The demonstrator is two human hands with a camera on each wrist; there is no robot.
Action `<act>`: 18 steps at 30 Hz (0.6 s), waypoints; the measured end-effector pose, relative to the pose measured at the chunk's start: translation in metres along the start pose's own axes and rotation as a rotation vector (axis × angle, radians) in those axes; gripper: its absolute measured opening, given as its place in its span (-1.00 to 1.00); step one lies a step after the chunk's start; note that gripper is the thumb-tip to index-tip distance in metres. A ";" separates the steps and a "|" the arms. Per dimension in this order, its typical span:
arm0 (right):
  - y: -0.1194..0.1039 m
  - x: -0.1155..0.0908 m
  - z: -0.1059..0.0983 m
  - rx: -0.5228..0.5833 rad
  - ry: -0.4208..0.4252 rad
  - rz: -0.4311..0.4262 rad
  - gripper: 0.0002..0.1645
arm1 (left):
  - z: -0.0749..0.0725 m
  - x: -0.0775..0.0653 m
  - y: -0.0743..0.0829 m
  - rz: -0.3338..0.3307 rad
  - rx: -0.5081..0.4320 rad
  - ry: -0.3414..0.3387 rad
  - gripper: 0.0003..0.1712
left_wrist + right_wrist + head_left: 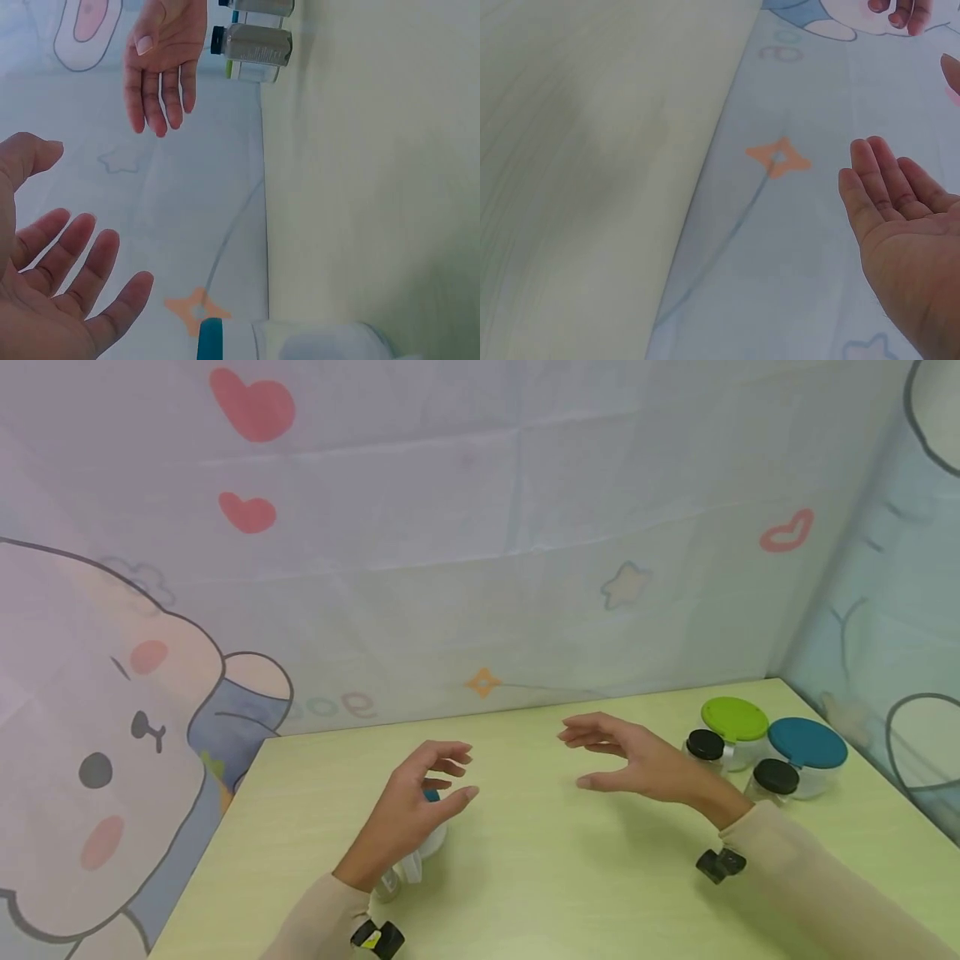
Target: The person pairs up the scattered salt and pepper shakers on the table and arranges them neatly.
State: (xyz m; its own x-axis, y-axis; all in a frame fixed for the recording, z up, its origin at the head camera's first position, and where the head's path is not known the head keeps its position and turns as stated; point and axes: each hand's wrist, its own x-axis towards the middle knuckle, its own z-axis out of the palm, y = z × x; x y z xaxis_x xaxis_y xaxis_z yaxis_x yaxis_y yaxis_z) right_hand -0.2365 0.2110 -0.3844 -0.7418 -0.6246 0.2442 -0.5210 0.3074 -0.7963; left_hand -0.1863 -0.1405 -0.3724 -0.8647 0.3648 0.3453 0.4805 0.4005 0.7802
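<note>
The left hand [411, 806] and right hand [641, 768] hung empty, thumbs apart from fingers, and a careless low sweep could have toppled the tub [433, 843] (half hidden from me) at lower centre or the jars [776, 777] at right.

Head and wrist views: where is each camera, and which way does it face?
Head: on the head, facing forward and down; shows left hand, right hand, beige sleeves, pale green table.
Left wrist: on that wrist, facing past left hand towards right hand.
Right wrist: on that wrist, facing pale cloth backdrop; right hand, left fingertips.
Wrist views share: orange four-pointed star.
</note>
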 end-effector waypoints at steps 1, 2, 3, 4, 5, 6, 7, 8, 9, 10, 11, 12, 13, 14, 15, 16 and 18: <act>0.000 -0.001 -0.001 0.000 0.001 0.002 -0.16 | 0.001 0.001 0.000 0.005 0.000 0.000 -0.47; -0.001 -0.002 -0.003 -0.002 0.003 0.000 -0.16 | 0.002 0.002 0.001 0.009 -0.001 0.000 -0.46; -0.001 -0.002 -0.005 -0.004 0.005 0.000 -0.16 | 0.003 0.002 0.002 0.010 -0.002 0.001 -0.45; -0.001 -0.003 -0.006 -0.005 0.005 -0.004 -0.17 | 0.004 0.003 0.002 0.011 -0.004 0.002 -0.44; -0.001 -0.004 -0.008 -0.009 0.006 -0.005 -0.16 | 0.005 0.003 0.002 0.009 -0.006 0.002 -0.43; -0.001 -0.005 -0.009 -0.010 0.006 -0.004 -0.16 | 0.006 0.004 0.003 0.009 -0.006 0.002 -0.42; 0.000 -0.007 -0.010 -0.014 0.006 -0.008 -0.16 | 0.007 0.005 0.003 0.008 -0.008 0.002 -0.42; 0.000 -0.008 -0.012 -0.021 0.006 -0.012 -0.16 | 0.009 0.006 0.004 0.008 -0.006 0.001 -0.41; 0.000 -0.009 -0.013 -0.026 0.006 -0.011 -0.17 | 0.010 0.006 0.004 0.009 -0.005 0.001 -0.40; 0.000 -0.010 -0.015 -0.030 0.005 -0.014 -0.17 | 0.011 0.007 0.005 0.009 -0.004 0.001 -0.40; 0.000 -0.011 -0.016 -0.039 0.006 -0.012 -0.17 | 0.012 0.007 0.005 0.013 -0.005 0.000 -0.38; 0.000 -0.012 -0.018 -0.047 0.006 -0.012 -0.18 | 0.014 0.008 0.005 0.015 -0.002 0.001 -0.37; 0.000 -0.013 -0.019 -0.056 0.005 -0.015 -0.18 | 0.015 0.009 0.006 0.016 -0.002 -0.001 -0.36; -0.001 -0.014 -0.021 -0.066 0.005 -0.017 -0.18 | 0.016 0.009 0.006 0.017 -0.002 -0.002 -0.35; -0.001 -0.015 -0.022 -0.071 0.004 -0.017 -0.19 | 0.018 0.010 0.007 0.018 -0.003 -0.004 -0.34; -0.001 -0.016 -0.024 -0.075 0.000 -0.020 -0.19 | 0.019 0.010 0.007 0.019 -0.004 -0.006 -0.34; 0.000 -0.018 -0.026 -0.081 -0.007 -0.025 -0.18 | 0.022 0.012 0.007 0.022 -0.004 -0.010 -0.32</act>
State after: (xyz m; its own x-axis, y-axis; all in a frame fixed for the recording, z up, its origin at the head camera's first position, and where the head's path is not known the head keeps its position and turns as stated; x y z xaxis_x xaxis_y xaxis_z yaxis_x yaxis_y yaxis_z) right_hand -0.2340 0.2412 -0.3739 -0.7251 -0.6379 0.2595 -0.5722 0.3484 -0.7424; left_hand -0.1897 -0.1151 -0.3740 -0.8525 0.3814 0.3574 0.4987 0.3886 0.7747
